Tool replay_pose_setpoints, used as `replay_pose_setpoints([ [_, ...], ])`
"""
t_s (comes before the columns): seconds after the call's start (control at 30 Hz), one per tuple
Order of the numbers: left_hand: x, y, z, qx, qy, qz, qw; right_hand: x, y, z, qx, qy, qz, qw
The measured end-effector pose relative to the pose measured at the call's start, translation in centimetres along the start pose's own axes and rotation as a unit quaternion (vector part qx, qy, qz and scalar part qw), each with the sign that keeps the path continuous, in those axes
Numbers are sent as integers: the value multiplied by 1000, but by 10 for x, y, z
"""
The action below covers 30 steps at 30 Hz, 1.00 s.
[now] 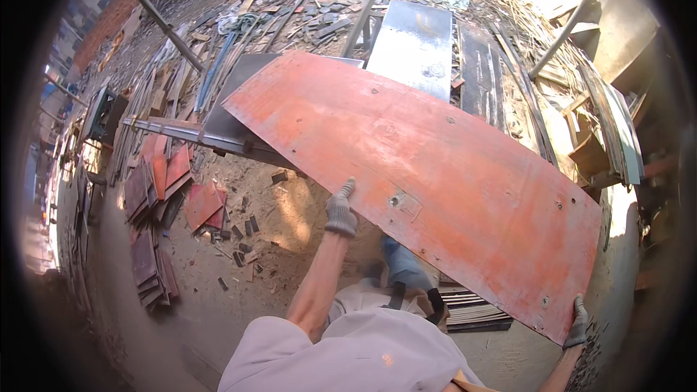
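A long orange-red plywood board (406, 167) slants across the view from upper left to lower right, scuffed and dotted with a few holes. My left hand (341, 209), in a grey knit glove, grips its near long edge left of the middle, thumb on the upper face. At the near right corner, my right hand (578, 323), gloved too, holds the edge. The fingers of both hands are partly hidden under the board. Beneath the board's far left end is a dark-topped work table (243, 76) with a metal rail (163, 128) along its near side.
Stacks of red and brown board pieces (156, 181) lie on the floor at left, with small dark offcuts (247, 229) scattered nearby. A pale, shiny panel (414, 43) lies beyond the board. Stacked strips (475, 310) are by my legs. Metal poles (156, 14) stand farther off among scrap wood.
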State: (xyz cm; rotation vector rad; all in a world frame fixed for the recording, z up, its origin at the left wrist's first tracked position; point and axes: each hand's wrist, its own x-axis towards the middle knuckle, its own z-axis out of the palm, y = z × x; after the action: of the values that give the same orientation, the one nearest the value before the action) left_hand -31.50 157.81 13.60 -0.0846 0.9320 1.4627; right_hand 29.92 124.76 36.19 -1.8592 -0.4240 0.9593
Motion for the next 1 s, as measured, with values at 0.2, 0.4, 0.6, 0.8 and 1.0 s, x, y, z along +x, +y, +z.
replay_pose_setpoints([
  [0.2,-135,-86,-1,115,-3,-156,981,-165,90,-124,28,62,62,996],
  [0.4,-228,-201,-28,176,-41,-149,972,-252,143,-216,14,85,105,991],
  [0.6,-185,-302,45,288,-13,-97,953,-227,160,-320,-7,38,40,998],
  [0.8,-139,-343,151,436,119,80,888,-142,144,-406,-80,55,-132,987],
  [1.0,-80,-348,186,474,1,2,881,-54,97,-403,-176,159,-261,936],
])
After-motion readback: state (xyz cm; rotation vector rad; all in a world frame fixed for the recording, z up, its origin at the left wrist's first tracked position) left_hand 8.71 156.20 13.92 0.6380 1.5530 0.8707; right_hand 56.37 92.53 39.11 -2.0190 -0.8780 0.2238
